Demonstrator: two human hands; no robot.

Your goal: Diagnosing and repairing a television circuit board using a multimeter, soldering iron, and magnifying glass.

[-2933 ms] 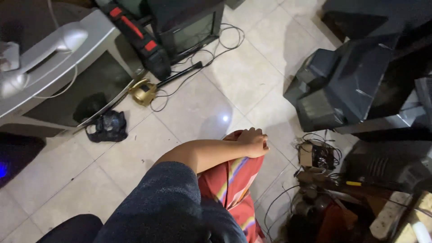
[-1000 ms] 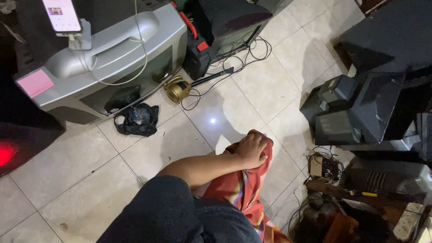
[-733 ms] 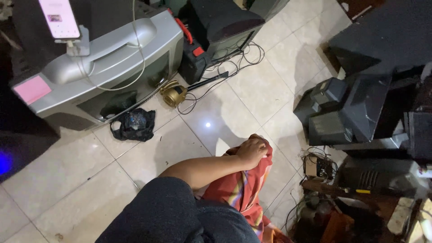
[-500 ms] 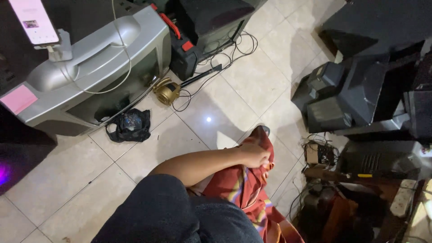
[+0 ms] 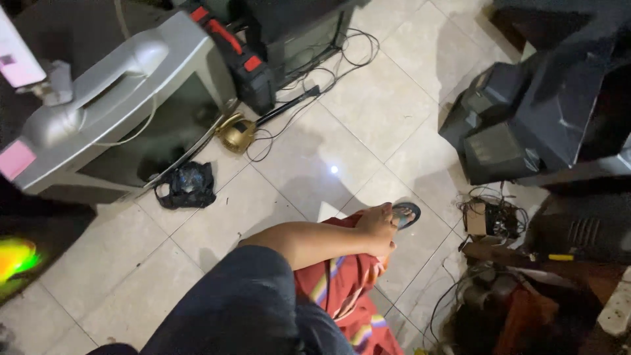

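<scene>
One hand (image 5: 378, 227) was all I could see of the person, the left one by the look of the arm reaching across from the dark sleeve (image 5: 236, 302); the right hand was out of sight. That hand lay curled loosely over the knee, resting on a red cloth with coloured stripes (image 5: 342, 289) that draped down the leg. Whether the fingers actually pinched the cloth I could not tell. Just beyond the knuckles one dark sandal (image 5: 406, 213) showed on the tiled floor (image 5: 368, 112).

Around the person I counted several sets. One grey television (image 5: 112, 118) lay tilted at the left, with one pink slip (image 5: 14, 160) stuck on its near corner. One black case with red latches (image 5: 240, 52) stood against a dark set (image 5: 296, 33) at the top. One small brass-coloured round thing (image 5: 236, 131) sat on the floor beside a tangle of black cable (image 5: 315, 79), and one crumpled black bag (image 5: 187, 185) lay near the grey set. At the right, two dark television backs (image 5: 519, 125) stood close together, with a heap of wires and parts (image 5: 493, 217) below them.
</scene>
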